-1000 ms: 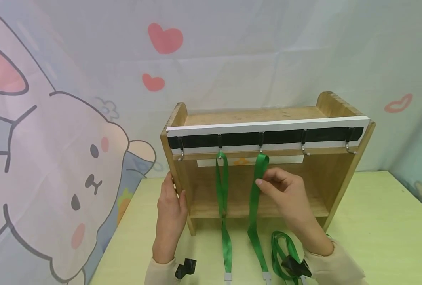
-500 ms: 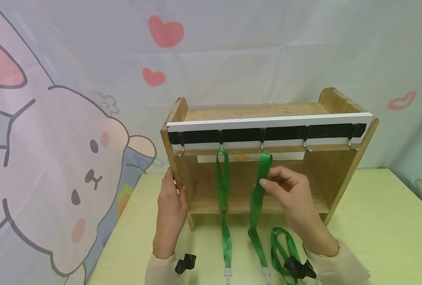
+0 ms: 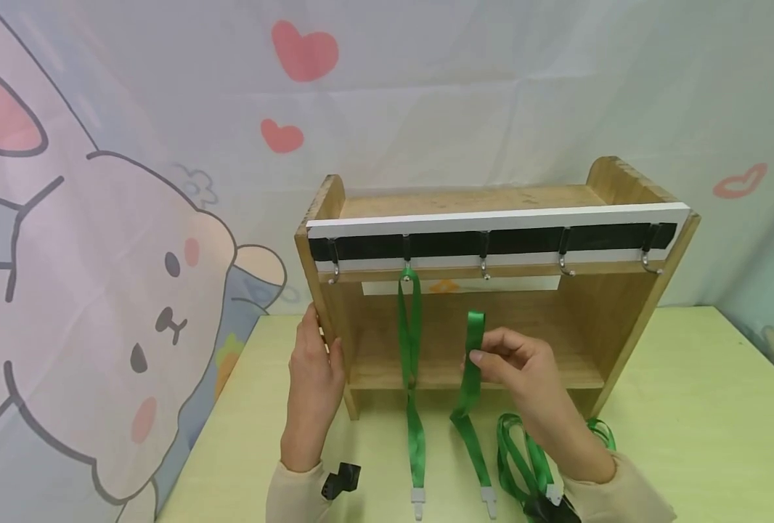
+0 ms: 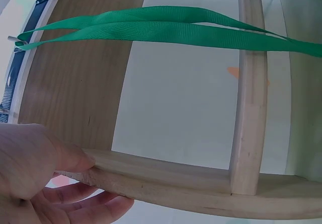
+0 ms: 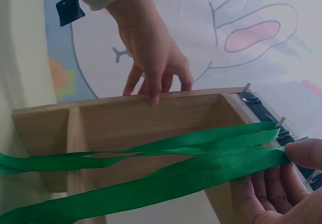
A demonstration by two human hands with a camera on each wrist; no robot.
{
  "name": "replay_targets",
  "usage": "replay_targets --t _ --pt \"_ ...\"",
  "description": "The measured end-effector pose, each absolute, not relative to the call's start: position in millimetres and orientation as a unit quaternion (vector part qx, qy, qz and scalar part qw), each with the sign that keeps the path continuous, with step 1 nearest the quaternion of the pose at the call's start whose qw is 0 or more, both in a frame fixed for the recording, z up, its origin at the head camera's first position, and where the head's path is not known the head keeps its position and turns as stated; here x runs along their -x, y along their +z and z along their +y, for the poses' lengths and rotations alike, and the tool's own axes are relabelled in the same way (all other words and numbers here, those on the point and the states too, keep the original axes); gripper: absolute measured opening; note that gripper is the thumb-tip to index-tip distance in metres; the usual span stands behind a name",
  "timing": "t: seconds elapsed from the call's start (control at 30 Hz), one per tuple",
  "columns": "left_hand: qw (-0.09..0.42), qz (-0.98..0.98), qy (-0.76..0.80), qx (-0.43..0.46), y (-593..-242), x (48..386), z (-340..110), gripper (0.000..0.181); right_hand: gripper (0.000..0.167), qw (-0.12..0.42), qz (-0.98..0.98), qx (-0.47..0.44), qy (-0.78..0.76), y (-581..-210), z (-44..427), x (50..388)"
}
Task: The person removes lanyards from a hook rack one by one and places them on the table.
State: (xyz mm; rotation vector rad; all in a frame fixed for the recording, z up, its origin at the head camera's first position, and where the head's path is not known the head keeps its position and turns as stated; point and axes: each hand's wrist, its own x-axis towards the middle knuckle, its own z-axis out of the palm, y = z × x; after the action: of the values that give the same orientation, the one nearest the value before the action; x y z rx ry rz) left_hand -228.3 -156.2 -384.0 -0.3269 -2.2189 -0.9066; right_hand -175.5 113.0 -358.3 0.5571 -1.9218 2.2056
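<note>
The left hand (image 3: 314,392) holds the left side panel of the wooden shelf (image 3: 612,319); in the left wrist view that hand (image 4: 60,178) has its thumb on the panel's edge and its fingers beyond it. Thumb and fingers of the right hand (image 3: 534,378) pinch a green lanyard (image 3: 470,385) below its folded top, which stands below the bare middle hook (image 3: 485,269). The right wrist view shows this lanyard (image 5: 151,183) stretching from the right hand (image 5: 282,189). Another green lanyard (image 3: 414,436) hangs from the second hook from the left.
More green lanyards (image 3: 518,465) lie on the pale green table (image 3: 707,407), partly behind the right forearm. The two hooks at the right (image 3: 563,265) and the leftmost hook (image 3: 333,272) hold nothing. A printed cloth (image 3: 491,109) stands behind the shelf.
The right hand has moved down with its lanyard, whose top was up at the middle hook and is now apart from it. The left hand keeps its hold on the panel.
</note>
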Motion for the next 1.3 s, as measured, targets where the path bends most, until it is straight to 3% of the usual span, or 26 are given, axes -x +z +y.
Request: replay_targets --t 0.5,0.73,1.3 --pt "0.353 -0.859 -0.350 0.124 -383 228 -154 0.057 0.004 -0.011 -0.673 -0.061 0.737 -395 114 167" --pt "0.340 -0.863 -0.355 0.116 -383 226 -156 0.057 0.007 -0.039 -0.673 -0.024 0.738 -409 114 165" --pt "0.347 -0.860 -0.354 0.125 -383 228 -155 0.057 0.023 -0.080 -0.721 -0.036 0.687 -435 113 174"
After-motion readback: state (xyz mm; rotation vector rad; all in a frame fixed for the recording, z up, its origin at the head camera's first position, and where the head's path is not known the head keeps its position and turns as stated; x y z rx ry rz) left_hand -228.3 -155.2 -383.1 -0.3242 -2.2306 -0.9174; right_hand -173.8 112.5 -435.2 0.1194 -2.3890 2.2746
